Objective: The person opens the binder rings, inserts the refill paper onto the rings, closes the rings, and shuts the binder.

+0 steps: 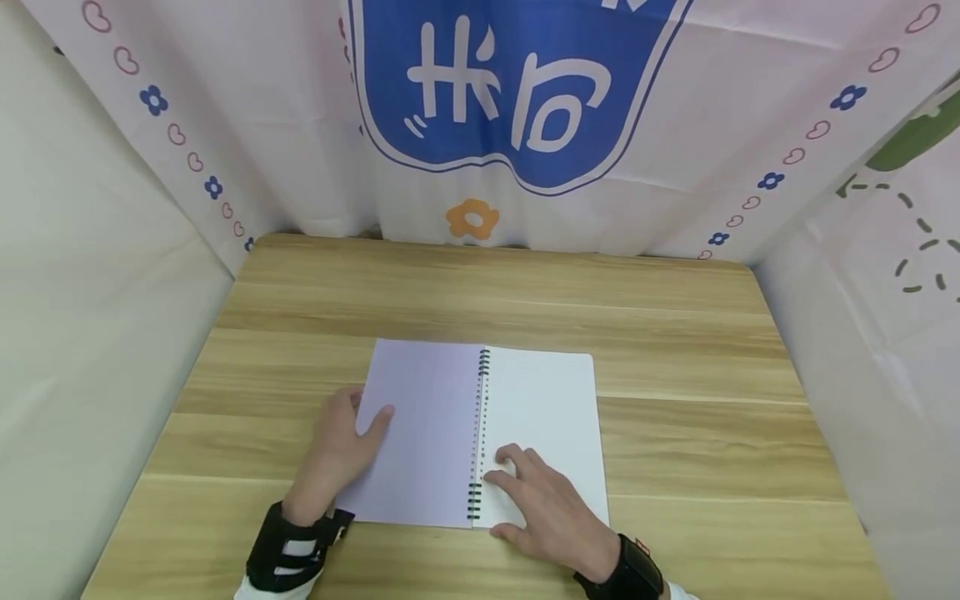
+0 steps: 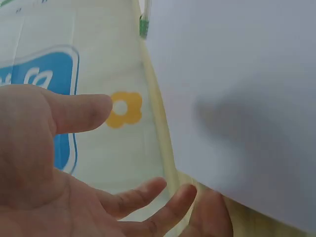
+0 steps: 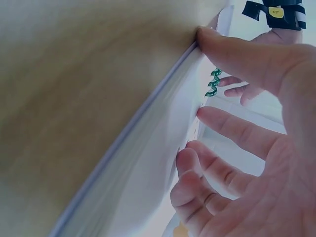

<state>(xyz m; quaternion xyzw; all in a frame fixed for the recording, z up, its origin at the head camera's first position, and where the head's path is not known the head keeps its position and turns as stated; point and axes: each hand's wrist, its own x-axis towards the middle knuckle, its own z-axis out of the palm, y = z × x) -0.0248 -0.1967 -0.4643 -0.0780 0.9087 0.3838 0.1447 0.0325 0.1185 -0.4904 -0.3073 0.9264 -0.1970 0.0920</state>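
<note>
A spiral notebook lies open on the wooden table, its lilac cover (image 1: 420, 433) turned to the left and a white lined page (image 1: 543, 400) on the right. Dark green wire binding (image 1: 484, 362) runs between them. At the cover's left edge is my left hand (image 1: 337, 450), thumb spread over the cover and fingers by the edge; in the left wrist view the thumb stands apart from the cover (image 2: 247, 64). My right hand (image 1: 551, 512) rests its fingertips on the page's lower part, near the binding. Its thumb touches the notebook's near edge in the right wrist view.
Around the notebook spreads the wood-grain table (image 1: 675, 450). A white curtain (image 1: 285, 150) with a blue emblem and an orange flower (image 1: 472, 219) hangs along the far edge. Pale cloth walls stand at left and right. Black bands (image 1: 288, 550) circle both wrists.
</note>
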